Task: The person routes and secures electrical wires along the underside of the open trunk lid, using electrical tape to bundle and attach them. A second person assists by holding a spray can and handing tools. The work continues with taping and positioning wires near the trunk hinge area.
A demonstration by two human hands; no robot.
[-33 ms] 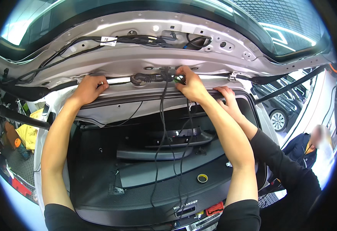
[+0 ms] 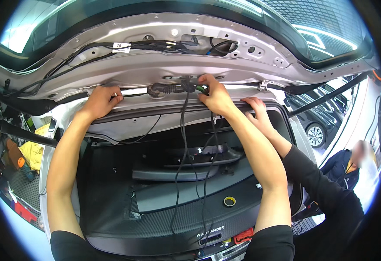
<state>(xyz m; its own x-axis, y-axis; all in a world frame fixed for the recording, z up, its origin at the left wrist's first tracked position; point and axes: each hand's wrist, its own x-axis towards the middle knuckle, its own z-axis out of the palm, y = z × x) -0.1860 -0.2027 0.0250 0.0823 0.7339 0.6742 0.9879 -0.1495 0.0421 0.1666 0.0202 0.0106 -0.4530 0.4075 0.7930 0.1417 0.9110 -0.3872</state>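
My left hand (image 2: 101,102) sits at the seam below the silver raised tailgate (image 2: 151,69). Its fingers are curled in, and whatever lies between them is hidden. To the right, my right hand (image 2: 217,96) has thumb and fingers closed on a dark wiring harness (image 2: 202,89) with a green bit showing. Between my hands, a black corrugated rubber sleeve (image 2: 169,88) runs along the seam. Thin black cables (image 2: 184,130) hang from beside my right hand into the boot. Another person's hand (image 2: 261,116) rests on the boot opening's edge, just right of my right forearm.
A tagged wiring bundle (image 2: 155,45) crosses the tailgate. Struts flank the opening, left (image 2: 21,134) and right (image 2: 329,98). Inside the boot lie a curved trim piece (image 2: 177,175) and a yellow-and-black tape roll (image 2: 224,202). A bystander (image 2: 340,168) and a parked dark car (image 2: 329,114) are at right.
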